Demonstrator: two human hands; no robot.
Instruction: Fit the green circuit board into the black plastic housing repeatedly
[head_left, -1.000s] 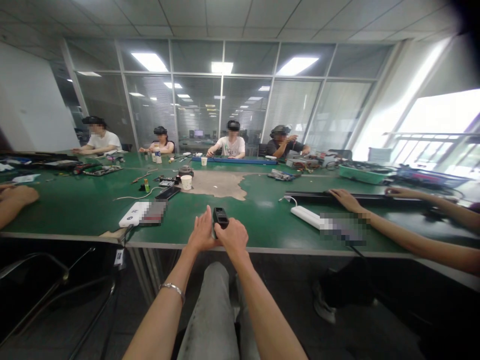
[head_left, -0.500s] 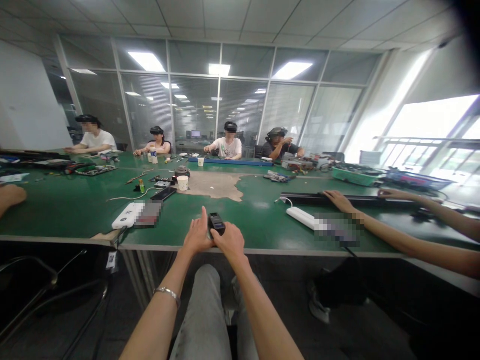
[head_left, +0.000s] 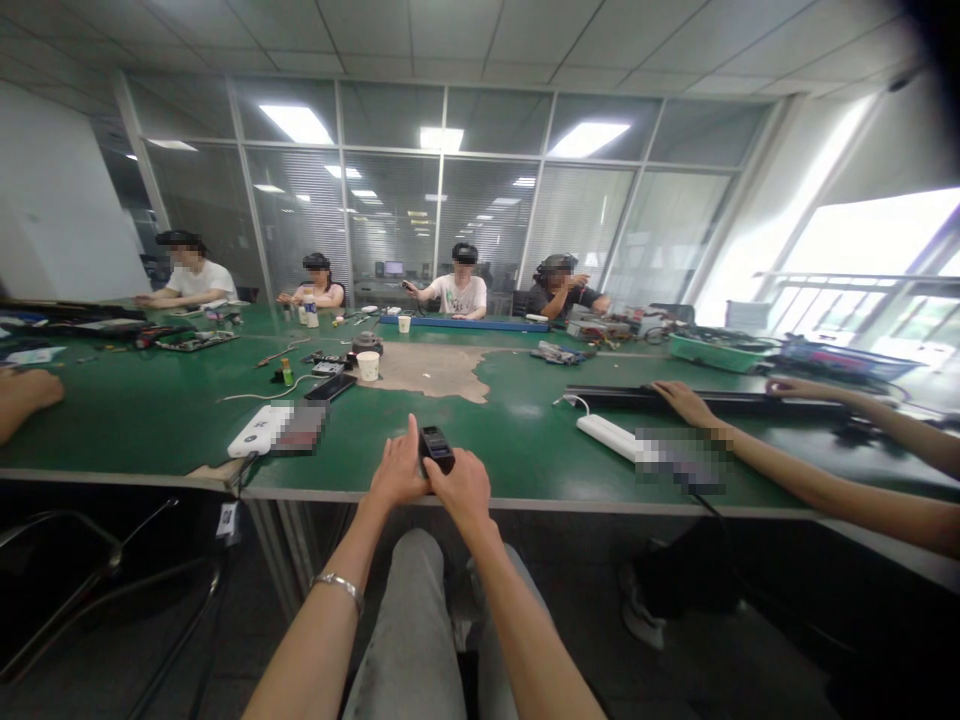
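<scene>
Low over the near edge of the green table, a small black handheld device with a lit screen sits between my two hands. My right hand is closed on its right side, the thumb resting on its lower face. Against its left side is my left hand, with one digit raised straight up and the others curled toward the device. The fingers behind and under the device are hidden. A silver bracelet circles my left wrist.
To the left lie a white power strip and a dark phone, near a paper cup. On the right, a co-worker's hands rest on a long black bar behind another white power strip. Several people sit across the table.
My hands and the device keep the same pose. Across the table, the person in the middle has raised a hand holding a dark object. My view has shifted very slightly.
</scene>
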